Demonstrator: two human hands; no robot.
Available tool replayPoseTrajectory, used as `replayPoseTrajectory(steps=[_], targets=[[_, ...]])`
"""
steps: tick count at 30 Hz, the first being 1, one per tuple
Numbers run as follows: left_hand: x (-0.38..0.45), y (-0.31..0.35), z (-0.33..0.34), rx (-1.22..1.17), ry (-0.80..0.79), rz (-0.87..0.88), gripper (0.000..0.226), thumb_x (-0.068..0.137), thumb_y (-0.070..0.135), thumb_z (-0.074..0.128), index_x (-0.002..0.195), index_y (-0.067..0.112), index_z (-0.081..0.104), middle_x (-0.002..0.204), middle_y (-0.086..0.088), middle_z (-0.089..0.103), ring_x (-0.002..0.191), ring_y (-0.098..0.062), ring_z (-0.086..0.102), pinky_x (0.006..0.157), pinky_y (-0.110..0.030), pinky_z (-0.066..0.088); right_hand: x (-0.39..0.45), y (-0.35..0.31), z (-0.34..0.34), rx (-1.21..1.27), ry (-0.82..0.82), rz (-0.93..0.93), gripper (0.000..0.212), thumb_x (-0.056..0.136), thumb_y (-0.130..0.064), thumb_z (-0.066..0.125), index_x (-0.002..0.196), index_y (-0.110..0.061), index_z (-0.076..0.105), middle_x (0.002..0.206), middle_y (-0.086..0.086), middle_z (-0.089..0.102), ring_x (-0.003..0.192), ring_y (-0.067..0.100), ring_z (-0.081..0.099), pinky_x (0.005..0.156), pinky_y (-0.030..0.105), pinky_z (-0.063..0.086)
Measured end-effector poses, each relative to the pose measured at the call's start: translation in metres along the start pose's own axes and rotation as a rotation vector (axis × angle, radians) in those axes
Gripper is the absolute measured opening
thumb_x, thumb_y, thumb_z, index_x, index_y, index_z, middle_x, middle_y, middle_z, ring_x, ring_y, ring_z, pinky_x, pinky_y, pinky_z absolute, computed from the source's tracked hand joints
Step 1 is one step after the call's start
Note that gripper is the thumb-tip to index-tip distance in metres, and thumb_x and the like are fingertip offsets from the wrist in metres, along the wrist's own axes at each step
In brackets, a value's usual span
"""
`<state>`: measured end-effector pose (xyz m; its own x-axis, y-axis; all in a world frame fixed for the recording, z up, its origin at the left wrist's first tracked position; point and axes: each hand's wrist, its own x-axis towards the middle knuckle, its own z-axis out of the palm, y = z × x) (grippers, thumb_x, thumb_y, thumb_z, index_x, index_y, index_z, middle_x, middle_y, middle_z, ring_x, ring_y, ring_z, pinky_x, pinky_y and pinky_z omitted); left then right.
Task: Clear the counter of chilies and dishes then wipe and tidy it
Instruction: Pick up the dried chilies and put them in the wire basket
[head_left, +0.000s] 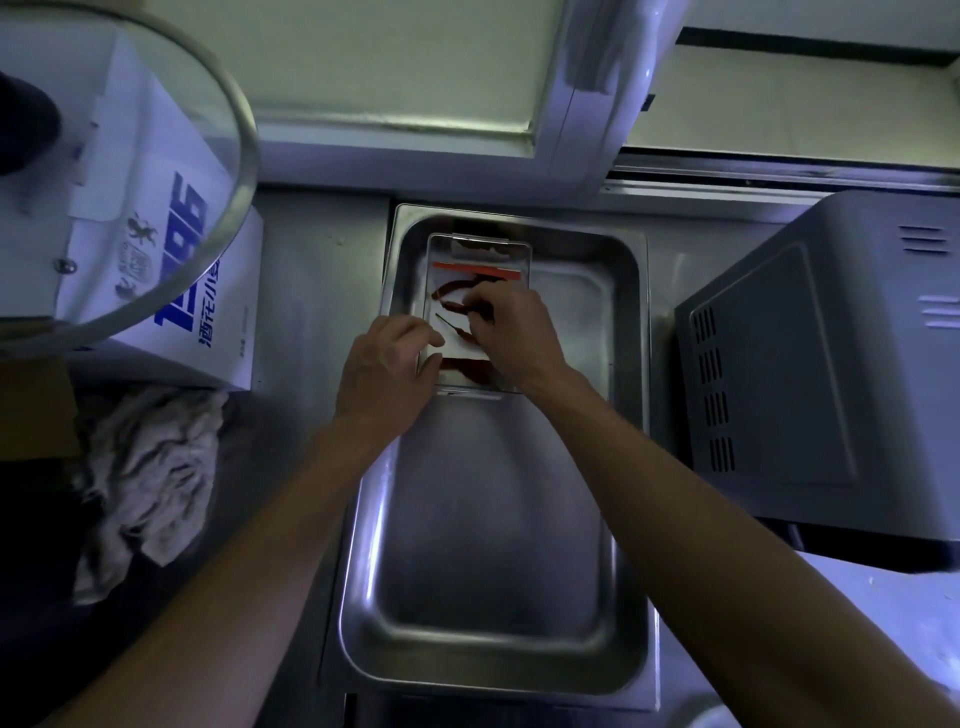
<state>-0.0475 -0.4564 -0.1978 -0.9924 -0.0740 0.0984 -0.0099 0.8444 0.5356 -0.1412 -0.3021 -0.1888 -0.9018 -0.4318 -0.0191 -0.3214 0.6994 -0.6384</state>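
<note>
On the steel counter (311, 249), chilies (460, 306) lie boxed; right hand (514, 332) pinches one, left hand (387, 369) steadies box (431, 249); wiping remains.

You are looking down on a steel counter (322, 260). Toward its back edge a deep steel pan (613, 270) sits on it; a second, longer steel pan (488, 654) lies just in front, reaching your near edge, the two touching or overlapping where they meet. Along the left edge stands a white carton with blue print (208, 291), and in front of it lies a crumpled grey cloth (150, 467). At the right edge sits a grey microwave oven (810, 364), just beside the pans.
</note>
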Motion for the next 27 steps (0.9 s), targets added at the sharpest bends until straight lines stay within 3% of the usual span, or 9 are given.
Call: replayPoseTrajectory(steps=[6,10,18,23,27], targets=[[-0.004,0.003,-0.004,-0.027,-0.015,-0.011,0.015,0.084,0.008,0.07,0.099,0.011,0.07,0.105,-0.004,0.067,0.102,-0.028,0.057,0.082,-0.047,0.05,-0.006,0.003,0.002,-0.071,-0.017,-0.005,0.026,0.093,-0.011,0.061,0.118,-0.011,0.069,0.117,0.005,0.071,0.106,0.024,0.063,0.095,0.043,0.048],[-0.013,0.015,-0.013,-0.007,-0.035,0.005,0.017,0.086,0.01,0.069,0.103,0.01,0.07,0.108,-0.006,0.066,0.104,-0.029,0.057,0.084,-0.048,0.05,-0.027,0.002,-0.01,-0.05,0.041,0.025,0.026,0.094,-0.013,0.061,0.118,-0.011,0.069,0.116,0.005,0.071,0.106,0.023,0.062,0.095,0.037,0.047],[-0.056,0.06,-0.012,0.002,-0.094,0.012,0.025,0.092,0.021,0.062,0.114,0.012,0.068,0.116,-0.006,0.065,0.113,-0.028,0.057,0.092,-0.045,0.048,-0.127,0.003,-0.044,0.027,0.027,0.133,0.03,0.095,-0.017,0.063,0.125,-0.016,0.065,0.125,0.002,0.066,0.114,0.015,0.058,0.098,0.028,0.046],[-0.084,0.104,0.001,-0.003,-0.114,0.083,0.027,0.091,0.024,0.064,0.116,0.014,0.067,0.12,-0.005,0.066,0.116,-0.028,0.056,0.094,-0.045,0.047,-0.207,0.014,-0.062,-0.04,0.068,0.162,0.03,0.093,-0.021,0.067,0.122,-0.019,0.067,0.117,0.0,0.069,0.094,0.01,0.063,0.082,0.02,0.045],[-0.107,0.136,0.012,0.009,-0.176,0.202,0.029,0.092,0.026,0.063,0.119,0.016,0.066,0.12,-0.002,0.067,0.113,-0.027,0.058,0.093,-0.044,0.047,-0.264,0.024,-0.077,-0.038,0.14,0.251,0.028,0.089,-0.017,0.067,0.117,-0.015,0.071,0.113,0.005,0.072,0.098,0.019,0.067,0.084,0.024,0.049]])
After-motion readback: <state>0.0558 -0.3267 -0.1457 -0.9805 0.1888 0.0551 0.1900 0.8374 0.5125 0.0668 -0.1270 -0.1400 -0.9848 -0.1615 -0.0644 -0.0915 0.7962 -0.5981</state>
